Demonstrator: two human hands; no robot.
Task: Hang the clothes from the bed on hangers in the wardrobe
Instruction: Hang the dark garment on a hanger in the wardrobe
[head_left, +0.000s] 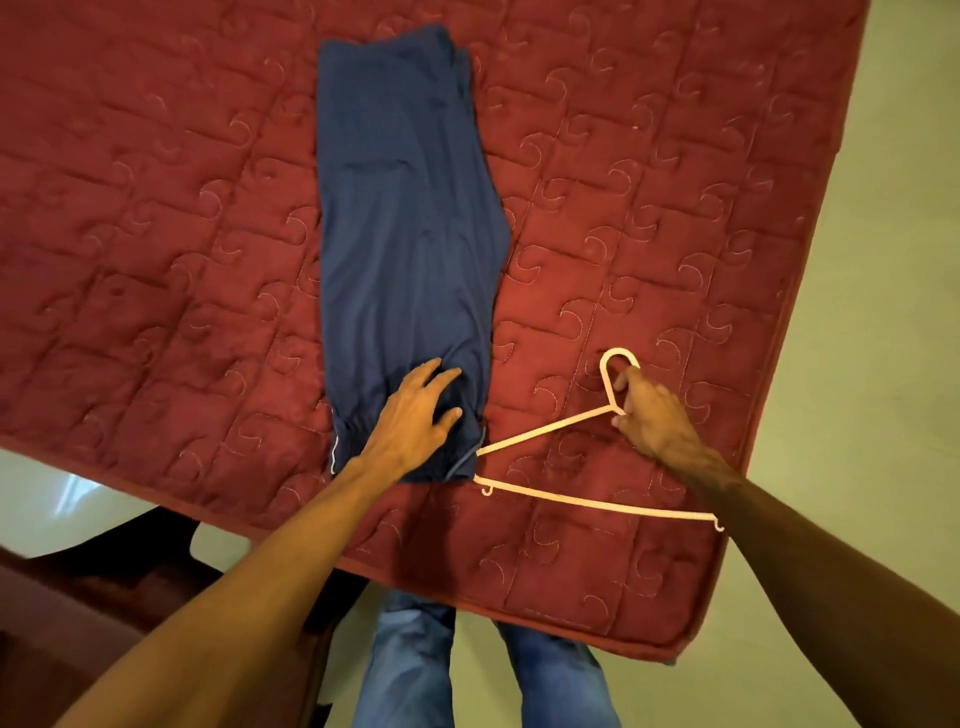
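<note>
Grip of the right hand (652, 415) is recorded as pinched on the neck of the pale hanger (571, 501), just below its hook. The left hand (415, 415) is laid flat, fingers spread, on the near end of the folded blue trousers (410, 234) on the bed (156, 208). One hanger tip is seen touching the trousers' near corner. It is judged that the cloth should be pinned while the bar is slid beneath, level, so that folds are not dragged.
</note>
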